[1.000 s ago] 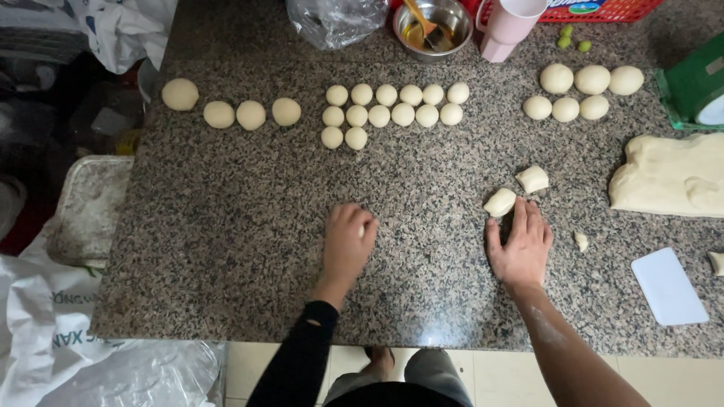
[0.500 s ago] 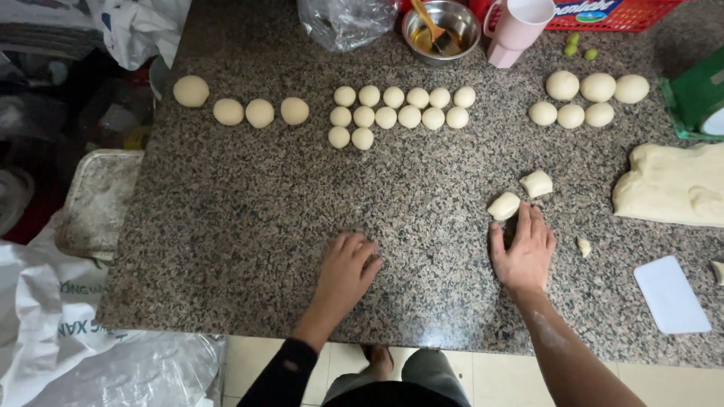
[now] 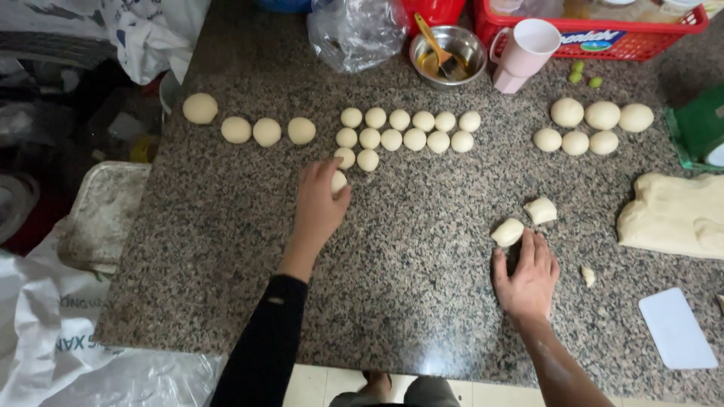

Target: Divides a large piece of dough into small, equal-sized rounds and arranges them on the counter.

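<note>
My left hand (image 3: 318,205) reaches forward over the speckled granite counter (image 3: 422,301) with a small dough ball (image 3: 339,182) held at its fingertips. It sits just below a cluster of several small dough balls (image 3: 403,130). My right hand (image 3: 528,277) lies palm down near the counter's front, fingers spread. Its fingertips are next to a rough dough piece (image 3: 507,231); a second piece (image 3: 541,210) lies just beyond. A tiny dough scrap (image 3: 587,276) is to its right.
Larger dough balls (image 3: 253,130) line the left; several more (image 3: 592,124) sit at the right. A slab of dough (image 3: 675,215), white scraper (image 3: 676,328), steel bowl with brush (image 3: 447,54), pink cup (image 3: 525,53), red basket (image 3: 603,41) and plastic bag (image 3: 354,30) border the counter.
My left hand has moved from the counter's front up towards the cluster of small balls, carrying a small dough ball. My right hand has stayed in place.
</note>
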